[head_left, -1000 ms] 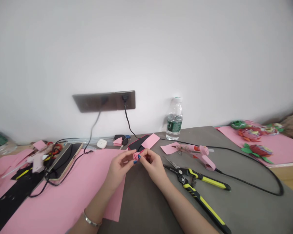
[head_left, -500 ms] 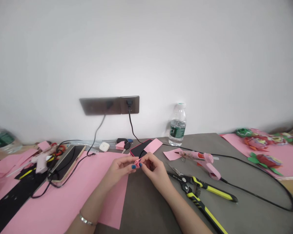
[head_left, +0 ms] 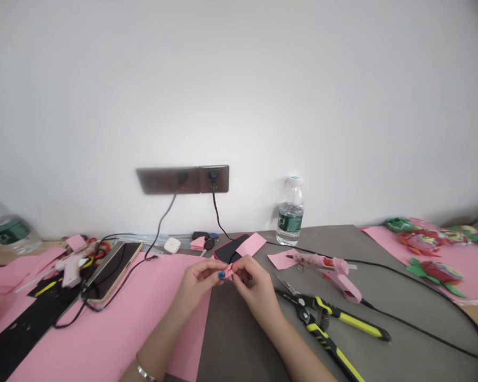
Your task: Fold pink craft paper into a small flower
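Observation:
Between my fingertips is a small folded piece of pink paper (head_left: 228, 272). My left hand (head_left: 201, 281) pinches it from the left, with blue nails showing. From the other side my right hand (head_left: 254, 281) grips the same piece, its fingers curled. Just behind the hands lies a dark phone with a red edge (head_left: 227, 249), partly covered by a pink paper rectangle (head_left: 251, 244). A large pink sheet (head_left: 143, 302) spreads under my left forearm. To the right of my right hand are yellow-and-black pruning shears (head_left: 318, 313), jaws pointing toward the wall.
A pink glue gun (head_left: 330, 265) rests on another pink slip (head_left: 281, 260), its black cord looping right. A water bottle (head_left: 290, 212) stands by the wall. Paper flowers (head_left: 438, 270) lie far right. Left are a phone (head_left: 113, 270), a second glue gun (head_left: 70, 268) and cables.
The view has tipped slightly upward, so things sit lower in the frame. Both hands still pinch the pink paper, with the fingers slightly shifted around it.

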The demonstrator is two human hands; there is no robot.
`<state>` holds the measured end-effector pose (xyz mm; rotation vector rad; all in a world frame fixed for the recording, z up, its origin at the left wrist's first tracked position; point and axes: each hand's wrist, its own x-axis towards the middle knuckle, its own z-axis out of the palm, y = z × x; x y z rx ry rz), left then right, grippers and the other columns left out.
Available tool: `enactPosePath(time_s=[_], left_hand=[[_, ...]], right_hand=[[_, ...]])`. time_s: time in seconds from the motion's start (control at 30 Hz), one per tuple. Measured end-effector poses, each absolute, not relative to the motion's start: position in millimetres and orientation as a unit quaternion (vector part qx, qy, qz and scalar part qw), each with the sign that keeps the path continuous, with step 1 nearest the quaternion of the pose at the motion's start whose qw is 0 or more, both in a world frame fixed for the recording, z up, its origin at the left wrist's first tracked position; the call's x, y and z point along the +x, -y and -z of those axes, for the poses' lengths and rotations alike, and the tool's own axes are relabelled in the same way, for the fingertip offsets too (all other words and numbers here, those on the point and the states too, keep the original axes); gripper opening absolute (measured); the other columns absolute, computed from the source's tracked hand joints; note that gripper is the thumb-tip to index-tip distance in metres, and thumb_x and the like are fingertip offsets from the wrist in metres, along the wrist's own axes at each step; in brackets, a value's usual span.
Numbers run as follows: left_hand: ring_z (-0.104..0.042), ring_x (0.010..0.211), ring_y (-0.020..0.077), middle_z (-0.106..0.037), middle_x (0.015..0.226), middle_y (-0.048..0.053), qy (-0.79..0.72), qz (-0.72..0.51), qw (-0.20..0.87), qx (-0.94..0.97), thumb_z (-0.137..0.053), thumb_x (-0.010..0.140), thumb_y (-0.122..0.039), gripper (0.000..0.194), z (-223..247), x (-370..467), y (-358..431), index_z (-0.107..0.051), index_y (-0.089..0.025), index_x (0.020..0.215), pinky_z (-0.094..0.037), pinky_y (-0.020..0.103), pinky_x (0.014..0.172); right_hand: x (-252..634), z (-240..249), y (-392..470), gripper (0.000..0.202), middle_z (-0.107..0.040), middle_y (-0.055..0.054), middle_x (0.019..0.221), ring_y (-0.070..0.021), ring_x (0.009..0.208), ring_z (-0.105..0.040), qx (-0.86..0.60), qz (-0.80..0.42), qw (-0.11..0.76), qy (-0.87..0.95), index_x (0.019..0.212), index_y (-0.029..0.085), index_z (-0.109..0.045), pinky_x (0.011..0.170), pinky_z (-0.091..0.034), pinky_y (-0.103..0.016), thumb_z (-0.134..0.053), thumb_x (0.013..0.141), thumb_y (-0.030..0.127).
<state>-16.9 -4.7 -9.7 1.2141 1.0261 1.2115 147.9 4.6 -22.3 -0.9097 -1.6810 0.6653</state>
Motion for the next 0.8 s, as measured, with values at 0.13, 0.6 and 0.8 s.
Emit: enactPosePath(time_s=[0.13,0.6,0.8], left_hand=[[-0.067,0.094,0.0236,-0.073,0.094,0.009,-0.431,-0.506,0.430,0.611,-0.070,0.080,-0.025,0.011,9.7,-20.2,7.1,-0.078,-0.021,0.086,-0.056,0.031,0.079],[-0.070,0.090,0.0204,-0.075,0.098,0.008,-0.388,-0.465,0.215,0.766,-0.060,0.087,-0.016,0.022,2.6,-25.8,12.8,-0.078,-0.027,0.093,-0.056,0.030,0.079],[-0.070,0.091,0.0215,-0.076,0.099,0.008,-0.378,-0.444,0.253,0.772,-0.062,0.086,-0.018,0.020,-0.2,-23.9,15.7,-0.078,-0.028,0.094,-0.055,0.032,0.083]], right_hand=[[148.7,23.0,-3.6,0.013,-0.052,0.000,0.067,-0.0132,0.057,-0.044,-0.391,-0.272,0.532,0.700,0.071,0.020,-0.060,0.052,-0.034,-0.024,-0.056,0.080,0.011],[155.6,19.6,-11.0,0.034,-0.058,0.002,0.059,-0.0106,0.051,-0.045,-0.338,-0.607,0.443,0.566,0.070,0.018,-0.065,0.049,-0.033,-0.022,-0.072,0.073,0.051],[165.7,20.2,-12.9,0.023,-0.053,0.003,0.059,-0.0081,0.050,-0.039,-0.315,-0.704,0.365,0.522,0.070,0.016,-0.067,0.048,-0.029,-0.020,-0.074,0.074,0.037]])
